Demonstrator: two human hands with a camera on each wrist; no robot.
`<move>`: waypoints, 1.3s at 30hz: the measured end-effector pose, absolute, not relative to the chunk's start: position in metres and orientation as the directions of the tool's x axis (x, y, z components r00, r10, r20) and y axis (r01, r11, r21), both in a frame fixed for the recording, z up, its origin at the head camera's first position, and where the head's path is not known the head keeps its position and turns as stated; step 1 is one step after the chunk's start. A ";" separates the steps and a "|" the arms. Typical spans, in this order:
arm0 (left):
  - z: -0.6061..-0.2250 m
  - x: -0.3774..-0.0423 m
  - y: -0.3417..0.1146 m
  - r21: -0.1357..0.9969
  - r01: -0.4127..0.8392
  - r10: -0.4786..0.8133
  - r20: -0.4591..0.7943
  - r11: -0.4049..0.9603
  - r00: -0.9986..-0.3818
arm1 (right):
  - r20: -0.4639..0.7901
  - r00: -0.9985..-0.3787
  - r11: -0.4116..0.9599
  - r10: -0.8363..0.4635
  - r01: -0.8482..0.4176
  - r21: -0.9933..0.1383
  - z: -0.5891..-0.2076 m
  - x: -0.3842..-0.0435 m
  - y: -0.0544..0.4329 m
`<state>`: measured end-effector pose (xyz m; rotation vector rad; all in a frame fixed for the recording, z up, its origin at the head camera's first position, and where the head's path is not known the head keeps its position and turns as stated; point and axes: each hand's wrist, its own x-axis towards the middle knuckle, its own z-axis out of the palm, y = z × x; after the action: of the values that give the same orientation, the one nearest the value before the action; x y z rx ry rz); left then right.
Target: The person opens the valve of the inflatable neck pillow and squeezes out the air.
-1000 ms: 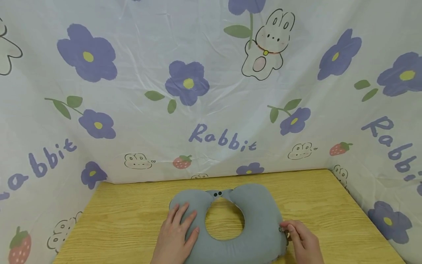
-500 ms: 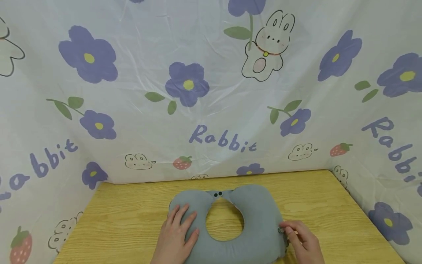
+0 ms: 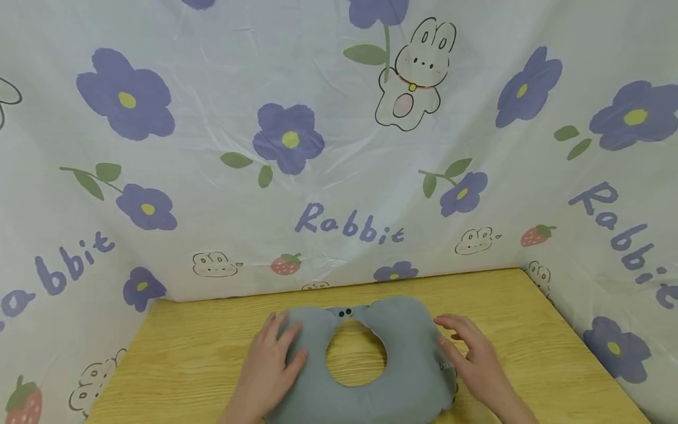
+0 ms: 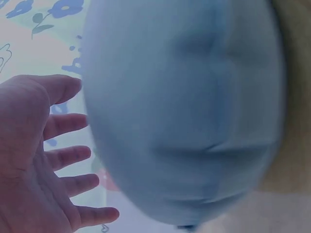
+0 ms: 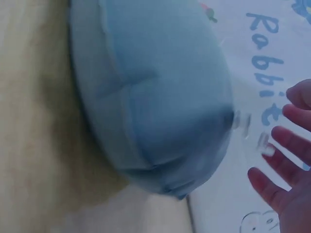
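Note:
A puffed-up grey-blue U-shaped neck pillow (image 3: 410, 353) lies on the table, its opening toward the back. Across that opening runs a short strap (image 3: 361, 312) with two dark snaps. My left hand (image 3: 269, 362) is at the pillow's left lobe, fingers spread; the left wrist view shows them straight beside the pillow's side (image 4: 160, 97). At the right lobe is my right hand (image 3: 473, 356), its fingers loosely bent and holding nothing. Small clear plastic valve pieces (image 5: 243, 124) stick out of the pillow's right side, blurred, near those fingers.
The wood-grain table (image 3: 201, 353) reaches back to a white cloth (image 3: 212, 212) printed with purple flowers, rabbits and strawberries. This cloth hangs at the back and along both sides.
My right hand has let go of the valve at the pillow's right edge, moved up along that side and spread its fingers. The left hand has shifted slightly left and up. The view has turned a little.

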<state>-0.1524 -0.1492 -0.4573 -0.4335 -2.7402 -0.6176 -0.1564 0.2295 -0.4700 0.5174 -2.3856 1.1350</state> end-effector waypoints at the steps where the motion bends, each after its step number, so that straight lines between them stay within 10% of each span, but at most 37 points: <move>1: -0.455 -0.156 -0.150 0.356 0.360 0.230 0.358 0.862 -0.905 | 0.533 -0.831 0.605 -0.159 -0.509 -0.612 -0.466 -0.160 0.227; 16: -0.426 -0.189 -0.140 0.264 0.368 0.296 0.274 0.892 -0.915 | 0.394 -0.837 0.799 -0.380 -0.511 -0.315 -0.452 -0.220 0.203; 39: -0.450 -0.197 -0.132 0.215 0.328 0.301 0.148 0.920 -0.942 | 0.174 -0.888 0.815 -0.426 -0.460 -0.353 -0.475 -0.228 0.172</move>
<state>-0.1974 -0.1324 -0.4496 -0.4873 -2.9679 -0.3607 -0.2284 0.1723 -0.4745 0.7114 -2.9094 0.6004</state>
